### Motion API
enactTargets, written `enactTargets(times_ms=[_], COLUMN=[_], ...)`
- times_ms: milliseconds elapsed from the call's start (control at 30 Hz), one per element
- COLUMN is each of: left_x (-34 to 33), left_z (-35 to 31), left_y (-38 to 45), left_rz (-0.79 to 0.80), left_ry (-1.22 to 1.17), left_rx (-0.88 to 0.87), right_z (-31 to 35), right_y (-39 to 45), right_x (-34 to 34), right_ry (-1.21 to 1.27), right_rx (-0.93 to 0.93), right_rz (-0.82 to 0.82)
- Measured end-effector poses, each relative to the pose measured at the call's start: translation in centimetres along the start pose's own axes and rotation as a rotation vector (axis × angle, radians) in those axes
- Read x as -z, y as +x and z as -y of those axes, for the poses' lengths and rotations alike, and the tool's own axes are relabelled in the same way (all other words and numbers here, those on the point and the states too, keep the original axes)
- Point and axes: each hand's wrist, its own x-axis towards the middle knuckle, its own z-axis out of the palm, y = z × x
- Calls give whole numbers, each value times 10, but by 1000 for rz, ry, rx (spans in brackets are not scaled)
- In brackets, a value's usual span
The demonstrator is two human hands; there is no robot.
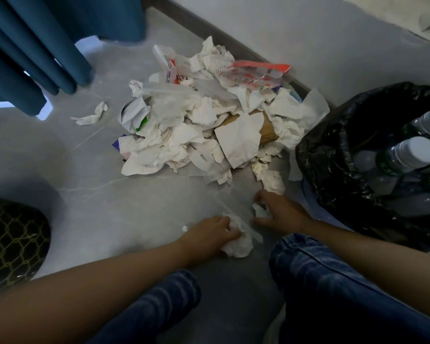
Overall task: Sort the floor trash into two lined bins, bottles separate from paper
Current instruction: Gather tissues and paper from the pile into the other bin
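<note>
Left hand [210, 235] clutching crumpled tissue [237, 244], right hand [279, 209] pinching a scrap [260, 211]: loose wads could slip into the near-right bottle bin [333, 170].

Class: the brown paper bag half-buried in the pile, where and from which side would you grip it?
Probably grip the paper bag at its bare right end, coming from the bin side. Tissues cover its left and middle; only that end shows.

Head view, steeply down, floor-close.

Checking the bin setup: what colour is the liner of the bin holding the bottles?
Black; the liner shows best in the head view, at right.
</note>
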Motion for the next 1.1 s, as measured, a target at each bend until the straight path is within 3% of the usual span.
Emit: enactTargets(times_ms=[233, 333, 400, 500, 567, 700, 867, 1100], left_x=[-3, -7, -8, -5, -1, 10, 13, 17], left_z=[22, 31, 35, 36, 37, 39, 44, 46], left_y=[-17, -26, -30, -33, -32, -33, -42, -43], left_rz=[-212, -277, -288, -249, -259, -282, -354, -383], left_ry=[-51, -100, -141, -201, -254, -311, -494, -550], left_rx=[15, 65, 100, 158, 189, 275, 368, 405], right_z=[7, 15, 21, 25, 24, 6, -2, 0], right_y=[-3, -3, -3, 6, 17, 32, 27, 16], right_x=[-7, -5, 2, 12, 14, 0, -12, -8], right_ry=[93, 133, 204, 122, 55, -118, -103, -90], right_rx=[-46, -26, 76, 237, 156, -37, -68, 8], right_rz=[-37, -214, -348, -451, -481, -447, -433, -351])
